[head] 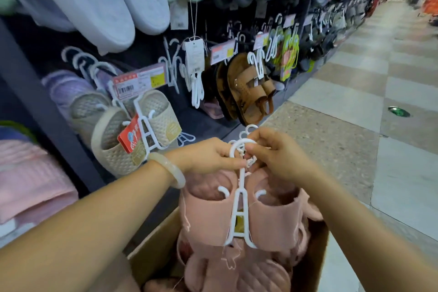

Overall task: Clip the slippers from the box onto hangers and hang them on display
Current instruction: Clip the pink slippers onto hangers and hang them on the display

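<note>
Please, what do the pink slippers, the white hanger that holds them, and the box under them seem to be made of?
Pink slippers: probably soft moulded foam or rubber, matte; thin flash hangs from the edges.
White hanger: looks like rigid moulded plastic, slightly glossy, with thin struts and a curved hook.
Box: likely corrugated cardboard, dull brown with a raw edge.
The left hand and right hand hold the hanger's top.

Pink slippers (237,216) on a white hanger (239,201) over the box (154,244)
Left hand (208,156) and right hand (277,156) pinch its hook.
</note>
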Action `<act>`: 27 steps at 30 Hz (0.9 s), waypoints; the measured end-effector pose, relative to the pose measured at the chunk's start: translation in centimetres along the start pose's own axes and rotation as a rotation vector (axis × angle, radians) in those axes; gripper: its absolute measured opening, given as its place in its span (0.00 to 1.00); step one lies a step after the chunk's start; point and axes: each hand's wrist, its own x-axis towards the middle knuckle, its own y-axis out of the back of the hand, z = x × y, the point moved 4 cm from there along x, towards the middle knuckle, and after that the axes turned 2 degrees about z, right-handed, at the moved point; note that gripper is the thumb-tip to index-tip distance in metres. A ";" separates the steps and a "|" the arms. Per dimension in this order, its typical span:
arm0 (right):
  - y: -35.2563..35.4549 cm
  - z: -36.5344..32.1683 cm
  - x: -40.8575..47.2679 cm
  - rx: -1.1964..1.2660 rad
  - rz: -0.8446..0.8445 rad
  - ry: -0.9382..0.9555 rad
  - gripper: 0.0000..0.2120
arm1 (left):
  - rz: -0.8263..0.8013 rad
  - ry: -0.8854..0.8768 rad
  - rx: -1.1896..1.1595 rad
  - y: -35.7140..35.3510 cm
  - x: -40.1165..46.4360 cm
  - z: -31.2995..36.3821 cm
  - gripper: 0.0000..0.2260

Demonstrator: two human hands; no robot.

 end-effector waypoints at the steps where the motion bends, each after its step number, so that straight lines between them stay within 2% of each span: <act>1: 0.1 -0.9 0.3 0.016 -0.006 0.022 0.04 | 0.021 0.016 -0.036 0.6 -0.6 0.1 0.13; 2: 0.2 -1.7 0.6 0.053 -0.017 0.046 0.04 | 0.041 0.038 -0.073 1.3 -1.1 0.0 0.15; 4: 0.8 -3.1 1.2 0.087 -0.059 0.081 0.04 | 0.084 0.068 -0.143 2.7 -2.1 0.2 0.12; 7: 1.4 -3.5 2.0 0.090 -0.224 0.019 0.03 | 0.178 0.095 -0.221 5.2 -4.0 0.7 0.08; 9: 1.4 -3.2 2.1 0.194 -0.348 -0.043 0.13 | 0.230 0.106 -0.268 7.1 -5.4 1.0 0.09; 11: 0.8 -3.0 2.2 0.403 -0.431 -0.131 0.26 | 0.276 0.114 -0.299 8.7 -7.2 1.4 0.09; 14: -0.9 -4.6 3.1 0.557 -0.462 -0.111 0.29 | 0.343 0.126 -0.285 10.7 -10.0 1.9 0.10; 19: -4.7 -9.7 4.7 0.557 -0.511 0.037 0.36 | 0.476 0.166 -0.237 13.7 -15.3 2.7 0.06; 20: -5.4 -10.7 5.0 0.529 -0.520 0.067 0.34 | 0.510 0.194 -0.223 14.2 -16.5 2.7 0.07; 23: -7.8 -13.5 5.5 0.532 -0.581 0.097 0.19 | 0.610 0.262 -0.205 15.3 -20.0 2.9 0.08; 27: -10.6 -16.5 5.6 0.539 -0.639 0.117 0.08 | 0.714 0.347 -0.207 16.2 -23.7 2.9 0.10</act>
